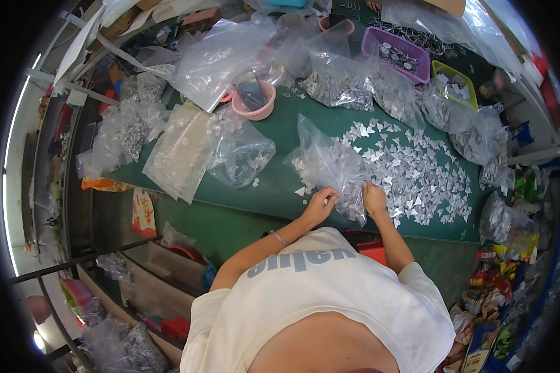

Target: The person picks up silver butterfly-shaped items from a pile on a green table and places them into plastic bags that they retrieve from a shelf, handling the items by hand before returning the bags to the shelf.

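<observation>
A clear plastic bag point(337, 163) with small silvery-white metal pieces in it lies on the green table in front of me. My right hand point(374, 199) is closed on the bag's near right edge. My left hand point(321, 206) has its fingers curled together at the near left side of the bag; its fingertips seem to pinch the plastic. Flat, pointed metal pieces point(420, 177) are spread loose over the table to the right of the bag. A few more lie by the bag's left side.
Filled plastic bags point(339, 84) line the far side of the table. A pink bowl point(255, 102), a purple basket point(397, 55) and a yellow-green basket point(454, 85) stand there too. Flat plastic bags point(183, 149) lie to the left. Packed shelving point(498, 298) is at the right.
</observation>
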{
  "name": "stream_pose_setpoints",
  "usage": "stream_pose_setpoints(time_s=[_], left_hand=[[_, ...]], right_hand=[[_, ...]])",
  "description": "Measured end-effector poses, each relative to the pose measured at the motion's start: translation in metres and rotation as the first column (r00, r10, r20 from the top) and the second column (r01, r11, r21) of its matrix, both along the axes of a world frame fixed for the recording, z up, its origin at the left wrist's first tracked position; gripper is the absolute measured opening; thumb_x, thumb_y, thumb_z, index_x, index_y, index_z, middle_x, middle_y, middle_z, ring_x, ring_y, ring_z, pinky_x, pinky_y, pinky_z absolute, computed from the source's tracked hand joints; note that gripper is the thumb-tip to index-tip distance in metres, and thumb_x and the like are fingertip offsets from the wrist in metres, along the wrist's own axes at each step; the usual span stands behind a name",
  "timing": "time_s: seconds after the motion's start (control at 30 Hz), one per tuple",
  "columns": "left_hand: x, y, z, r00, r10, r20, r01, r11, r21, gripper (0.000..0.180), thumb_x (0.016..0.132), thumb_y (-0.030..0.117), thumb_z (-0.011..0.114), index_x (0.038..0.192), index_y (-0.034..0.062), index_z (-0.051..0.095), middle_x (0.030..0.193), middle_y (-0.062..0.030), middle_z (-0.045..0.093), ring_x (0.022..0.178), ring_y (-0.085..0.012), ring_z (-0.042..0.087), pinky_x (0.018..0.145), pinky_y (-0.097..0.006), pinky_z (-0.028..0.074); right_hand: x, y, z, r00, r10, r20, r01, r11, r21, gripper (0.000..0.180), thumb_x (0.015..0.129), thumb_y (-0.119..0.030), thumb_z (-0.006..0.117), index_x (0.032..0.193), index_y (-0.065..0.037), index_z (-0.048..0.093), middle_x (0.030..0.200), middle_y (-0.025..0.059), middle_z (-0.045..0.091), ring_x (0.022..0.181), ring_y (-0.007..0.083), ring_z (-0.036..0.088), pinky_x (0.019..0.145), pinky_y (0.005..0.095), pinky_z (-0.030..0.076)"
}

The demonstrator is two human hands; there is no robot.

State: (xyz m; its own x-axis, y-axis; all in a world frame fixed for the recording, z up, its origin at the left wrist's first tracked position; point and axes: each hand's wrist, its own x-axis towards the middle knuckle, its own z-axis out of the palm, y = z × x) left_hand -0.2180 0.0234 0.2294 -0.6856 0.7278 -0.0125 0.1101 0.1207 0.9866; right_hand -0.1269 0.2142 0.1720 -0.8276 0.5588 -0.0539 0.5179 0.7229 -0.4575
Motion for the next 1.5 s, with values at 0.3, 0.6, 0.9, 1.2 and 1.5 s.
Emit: stream_pose_setpoints(time_s=[0.3, 0.6, 0.9, 1.2, 1.5], left_hand=[[-0.021, -0.02, -0.004, 0.928, 0.261, 0.266, -0.297, 0.949, 0.106, 0.008, 0.084, 0.005, 0.047, 0.088, 0.0019, 0.054, 0.075, 0.0008, 0.053, 0.066, -0.0069, 0.047, 0.062, -0.02, 0.038], [-0.032, -0.037, -0.041, 0.901, 0.335, 0.277, -0.348, 0.937, 0.0, 0.007, 0.085, 0.009, 0.049, 0.085, 0.0026, 0.053, 0.07, 0.0028, 0.047, 0.064, -0.0054, 0.044, 0.059, -0.019, 0.036], [0.012, -0.042, -0.036, 0.833, 0.546, -0.087, -0.534, 0.756, -0.378, 0.063, 0.069, 0.029, 0.072, 0.11, -0.0064, 0.039, 0.1, -0.0187, 0.047, 0.082, -0.0239, 0.051, 0.068, -0.035, 0.044], [0.022, -0.026, -0.045, -0.034, -0.198, 0.98, -0.014, 0.98, 0.198, 0.062, 0.081, 0.049, 0.053, 0.113, -0.0035, 0.044, 0.114, -0.0229, 0.049, 0.105, -0.0279, 0.049, 0.088, -0.042, 0.041], [0.01, -0.025, 0.012, 0.542, 0.024, 0.84, -0.479, 0.83, 0.285, 0.022, 0.086, 0.008, 0.05, 0.106, 0.0025, 0.043, 0.091, -0.0075, 0.053, 0.081, -0.0177, 0.056, 0.073, -0.031, 0.047]], right_hand=[[-0.044, -0.048, 0.095, 0.887, -0.048, -0.459, -0.262, 0.767, -0.586, 0.036, 0.09, -0.023, 0.045, 0.062, -0.001, 0.048, 0.052, -0.0012, 0.04, 0.051, 0.0058, 0.034, 0.046, 0.0251, 0.03], [-0.052, -0.048, 0.069, 0.836, 0.182, -0.518, -0.126, 0.982, 0.142, 0.039, 0.067, -0.019, 0.071, 0.096, -0.001, 0.053, 0.094, 0.0128, 0.054, 0.082, 0.0257, 0.053, 0.071, 0.0331, 0.041], [-0.024, 0.01, 0.04, 0.891, 0.445, -0.084, -0.375, 0.62, -0.689, 0.095, 0.061, -0.018, 0.074, 0.135, -0.001, 0.016, 0.128, 0.0189, 0.036, 0.116, 0.0296, 0.038, 0.099, 0.0328, 0.027], [-0.045, -0.011, 0.016, 0.885, 0.23, -0.405, -0.364, 0.885, -0.292, 0.015, 0.078, -0.005, 0.049, 0.086, 0.004, 0.058, 0.08, 0.0207, 0.059, 0.073, 0.0334, 0.059, 0.065, 0.0362, 0.045], [-0.074, -0.014, 0.044, 0.88, 0.102, -0.465, -0.357, 0.786, -0.504, 0.021, 0.088, -0.014, 0.048, 0.074, 0.001, 0.052, 0.07, 0.0013, 0.049, 0.067, 0.0092, 0.043, 0.06, 0.0227, 0.036]])
